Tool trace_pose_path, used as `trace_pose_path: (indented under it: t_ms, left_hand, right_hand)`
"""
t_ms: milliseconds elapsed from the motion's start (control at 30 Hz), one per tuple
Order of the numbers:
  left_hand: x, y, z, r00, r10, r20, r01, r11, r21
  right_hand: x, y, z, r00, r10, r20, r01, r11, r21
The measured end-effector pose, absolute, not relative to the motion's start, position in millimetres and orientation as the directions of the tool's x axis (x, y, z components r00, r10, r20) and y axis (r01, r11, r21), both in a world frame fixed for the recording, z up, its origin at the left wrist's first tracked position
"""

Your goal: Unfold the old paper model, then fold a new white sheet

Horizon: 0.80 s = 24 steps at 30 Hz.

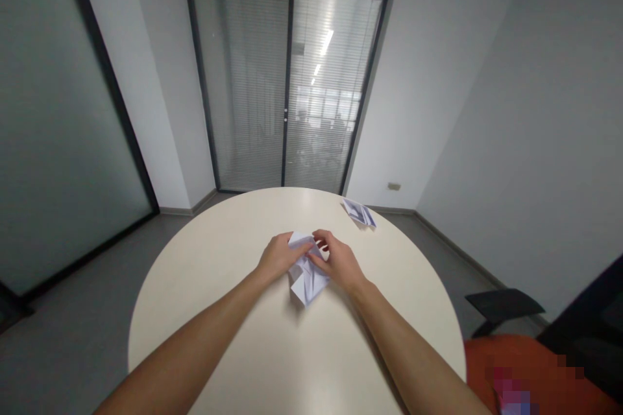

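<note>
— Forearms come in from the bottom edge and meet over the round counter (pixel 233 350), near its middle. What do the hands have?

— Both are on one folded white paper (pixel 306 275). The left hand (pixel 278 257) lies curled over its upper left part, fingers bent down onto the sheet. The right hand (pixel 338 262) pinches the top edge near the centre, thumb and forefinger closed on a flap. Neither hand is spread; both are drawn in tight on the paper.

— Which way does the piece lie?

— Its long axis seems to run from about 12 o'clock down to 6 o'clock, tilted a little, and a pointed corner aims toward the person at roughly 6 to 7 o'clock. The upper end is hidden under the fingers, so its shape there cannot be told.

— How would the fold be done well?

— Likely by keeping the left hand flat as an anchor while the right draws the flap over squarely, lining up edges before pressing, then running a fingertip along the crease.

— Anything else on the counter?

— A second folded paper (pixel 359 213) at about 1 o'clock, near the far rim, well apart from the hands.
</note>
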State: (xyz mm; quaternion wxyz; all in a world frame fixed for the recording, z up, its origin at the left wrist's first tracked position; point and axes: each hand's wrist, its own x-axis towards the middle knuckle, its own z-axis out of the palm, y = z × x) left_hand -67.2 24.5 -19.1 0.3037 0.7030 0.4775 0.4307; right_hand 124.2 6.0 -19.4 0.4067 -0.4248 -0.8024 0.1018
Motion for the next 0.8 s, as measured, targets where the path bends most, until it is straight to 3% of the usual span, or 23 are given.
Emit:
trace_pose_path:
  t_ms: [167,267,433,567,800]
  left_hand:
    - [-65,24,-19,0.150,0.929,0.338,0.397,-0.369,0.840]
    - [-64,25,-21,0.147,0.926,0.348,0.394,-0.377,0.838]
    - [-65,27,-26,0.204,0.899,0.387,0.386,-0.438,0.812]
    - [-68,29,-31,0.157,0.915,0.371,0.461,-0.400,0.792]
    - [-77,37,-30,0.021,0.924,0.383,0.408,-0.358,0.840]
  right_hand:
    - [122,2,-14,-0.328,0.708,0.626,0.622,0.660,-0.420]
    - [121,1,-11,-0.303,0.690,0.657,0.606,0.672,-0.426]
    - [120,8,-11,-0.095,0.779,0.620,0.508,0.574,-0.643]
    - [122,14,-11,0.064,0.871,0.488,0.284,0.453,-0.845]
    - [132,23,-10,0.253,0.923,0.289,-0.090,0.320,-0.943]
